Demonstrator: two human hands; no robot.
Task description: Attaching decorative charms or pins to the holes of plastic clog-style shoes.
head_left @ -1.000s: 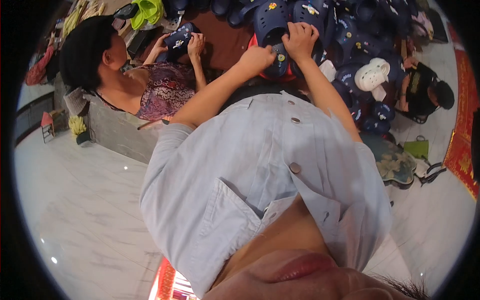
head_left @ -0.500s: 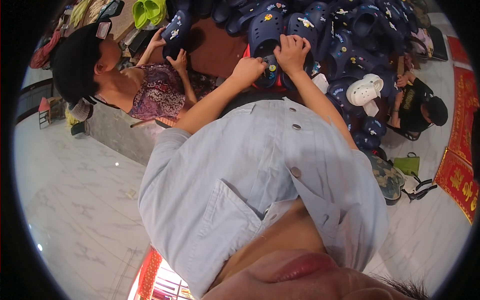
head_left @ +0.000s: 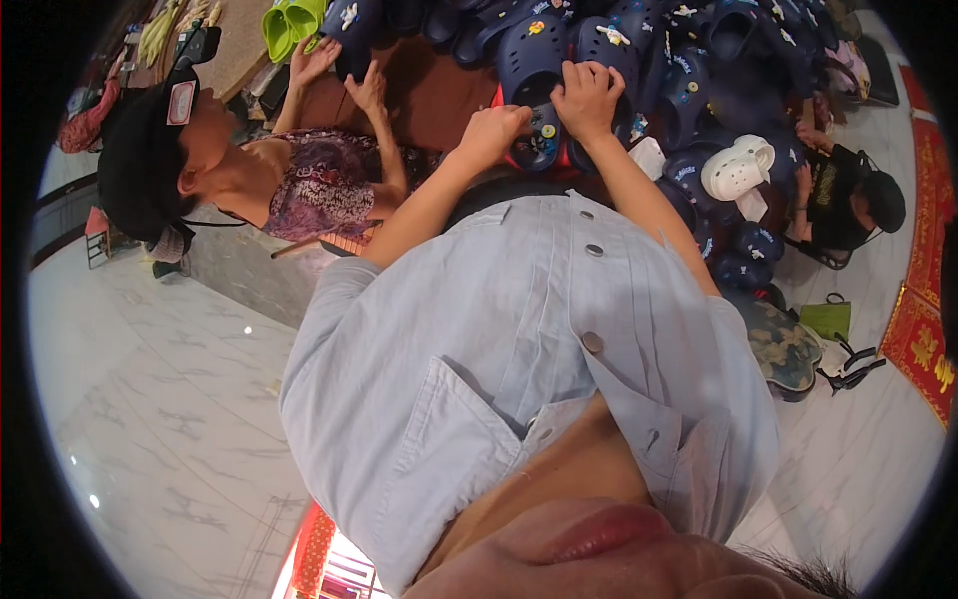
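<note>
My left hand (head_left: 492,131) and my right hand (head_left: 587,96) both grip a dark blue clog (head_left: 540,140) with small coloured charms, held over a red patch at the edge of a pile of dark blue clogs (head_left: 689,70). The left hand holds its near side. The right hand's fingers curl over its top. My light blue shirt fills the middle of the view.
A person in a black cap (head_left: 140,165) and patterned top sits at the left, both hands on another dark blue clog (head_left: 351,35). Green clogs (head_left: 293,18) lie beyond. A white clog (head_left: 736,168) rests on the pile. Another person in black (head_left: 848,195) crouches at the right near a green bag (head_left: 826,319).
My hands stay on the same clog, shifting only slightly. The view has swung a little. The person at the left has lifted their clog higher.
</note>
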